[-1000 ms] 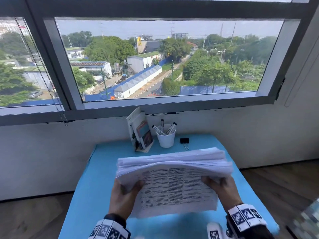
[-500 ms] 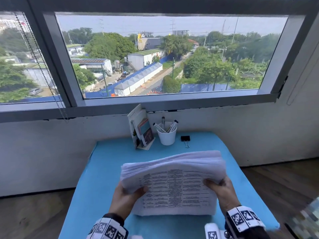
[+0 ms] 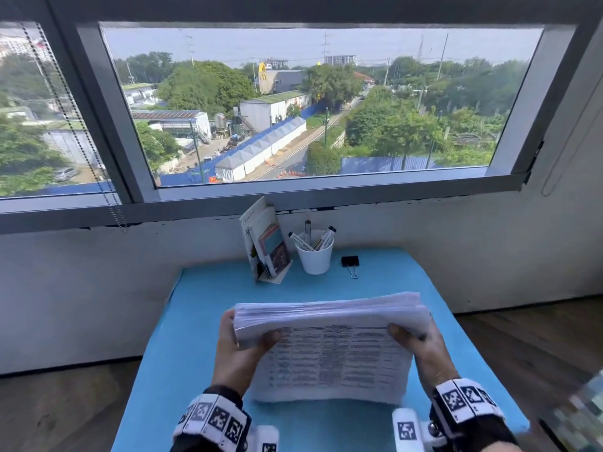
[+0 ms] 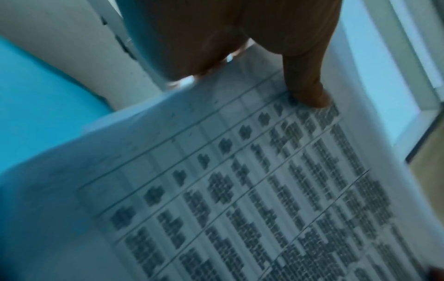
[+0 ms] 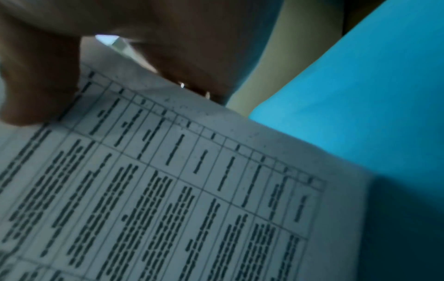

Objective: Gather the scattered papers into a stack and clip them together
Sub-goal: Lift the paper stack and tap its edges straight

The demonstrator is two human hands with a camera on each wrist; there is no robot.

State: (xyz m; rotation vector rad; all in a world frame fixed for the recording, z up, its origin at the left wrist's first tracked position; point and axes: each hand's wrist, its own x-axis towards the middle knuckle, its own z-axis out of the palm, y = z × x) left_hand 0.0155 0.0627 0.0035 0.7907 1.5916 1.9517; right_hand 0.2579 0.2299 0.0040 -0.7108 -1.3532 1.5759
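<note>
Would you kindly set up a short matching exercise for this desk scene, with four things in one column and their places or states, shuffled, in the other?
Things:
1. stack of papers
2. binder clip
3. white cup
4. card holder

Places or states:
A. lying untouched on the blue table, right of the cup
B. standing at the far left of the row
C. held upright on its lower edge between left hand and right hand
D. holding markers

Pairs: 1-C, 2-A, 3-D, 4-B

White pen cup point(image 3: 315, 258), booklet stand point(image 3: 268, 244)
</note>
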